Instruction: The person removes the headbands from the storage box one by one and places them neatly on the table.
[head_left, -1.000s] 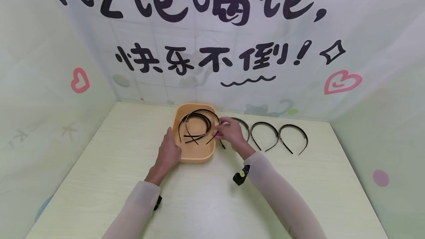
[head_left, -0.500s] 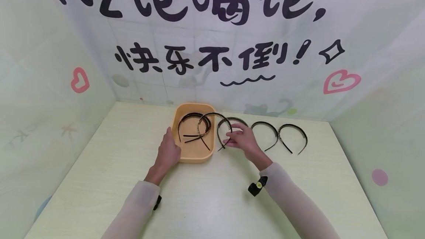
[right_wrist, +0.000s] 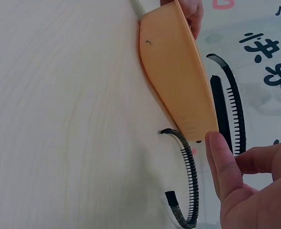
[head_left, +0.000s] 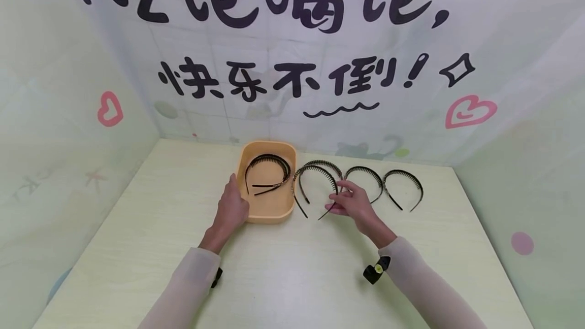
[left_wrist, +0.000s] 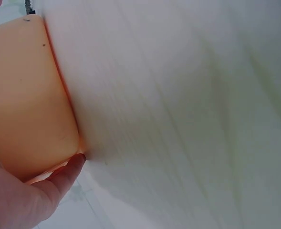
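Plainly | right hand (head_left: 356, 206) pinches arched, toothed headband (right_wrist: 241, 114) | left hand (head_left: 231, 208) grips smooth, round-cornered tray (head_left: 270, 209)

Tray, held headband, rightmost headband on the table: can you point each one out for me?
Tray (head_left: 269, 220): head view, on the near rim.
Held headband (right_wrist: 240, 109): right wrist view, on the band's outer curve.
Rightmost headband (head_left: 407, 172): head view, on the top of its arch.

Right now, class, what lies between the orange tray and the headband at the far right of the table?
The head view shows a first lying headband, a second lying headband, and the right hand pinching another headband.
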`<state>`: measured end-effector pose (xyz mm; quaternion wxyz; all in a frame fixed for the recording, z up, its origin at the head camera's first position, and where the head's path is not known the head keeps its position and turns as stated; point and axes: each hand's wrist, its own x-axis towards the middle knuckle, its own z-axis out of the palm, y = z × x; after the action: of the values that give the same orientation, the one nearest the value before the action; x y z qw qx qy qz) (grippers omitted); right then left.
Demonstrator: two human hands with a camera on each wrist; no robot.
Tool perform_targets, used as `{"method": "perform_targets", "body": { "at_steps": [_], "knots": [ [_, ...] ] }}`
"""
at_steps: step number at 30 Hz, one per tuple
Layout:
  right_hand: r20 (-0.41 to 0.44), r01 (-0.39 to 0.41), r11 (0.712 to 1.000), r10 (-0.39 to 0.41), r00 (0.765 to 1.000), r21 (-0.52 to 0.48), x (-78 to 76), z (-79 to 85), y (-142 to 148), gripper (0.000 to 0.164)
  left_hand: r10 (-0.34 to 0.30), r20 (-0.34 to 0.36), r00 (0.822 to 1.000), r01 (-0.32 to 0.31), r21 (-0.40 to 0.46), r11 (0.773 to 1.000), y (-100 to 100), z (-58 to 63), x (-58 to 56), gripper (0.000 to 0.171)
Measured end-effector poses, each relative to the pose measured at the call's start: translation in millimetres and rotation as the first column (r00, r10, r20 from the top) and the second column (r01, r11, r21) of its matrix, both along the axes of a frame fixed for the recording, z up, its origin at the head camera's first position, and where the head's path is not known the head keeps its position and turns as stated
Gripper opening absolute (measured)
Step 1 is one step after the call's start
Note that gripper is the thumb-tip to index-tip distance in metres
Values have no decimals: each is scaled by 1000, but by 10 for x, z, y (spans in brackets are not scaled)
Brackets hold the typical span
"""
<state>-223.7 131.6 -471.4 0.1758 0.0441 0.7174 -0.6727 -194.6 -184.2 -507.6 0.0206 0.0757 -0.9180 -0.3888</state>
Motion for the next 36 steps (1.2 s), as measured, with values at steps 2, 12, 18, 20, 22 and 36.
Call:
{"method": "perform_targets", "body": {
  "at_steps": [2,12,18,20,22,36],
  "knots": [
    [3,3,1000,-3,1000,8,14,-17,43,53,-1,6,1000,1,4,1000,1,0,2,74],
    [15,-8,999,7,1000,40,92,-116,201,52,1,11,1000,-1,6,1000,2,12,-1,74],
    [31,-6,999,4,999,42,139,-191,220,50,-2,17,1000,2,3,1000,0,18,6,74],
    [36,-4,999,2,999,41,160,-211,219,50,-2,18,1000,2,4,1000,0,12,5,74],
    [40,-10,999,9,999,39,183,-233,221,49,-3,19,1000,3,6,1000,1,7,2,74],
    [67,-25,998,21,998,65,370,-330,212,47,2,25,1000,-3,15,1000,8,8,-5,75]
  ]
}}
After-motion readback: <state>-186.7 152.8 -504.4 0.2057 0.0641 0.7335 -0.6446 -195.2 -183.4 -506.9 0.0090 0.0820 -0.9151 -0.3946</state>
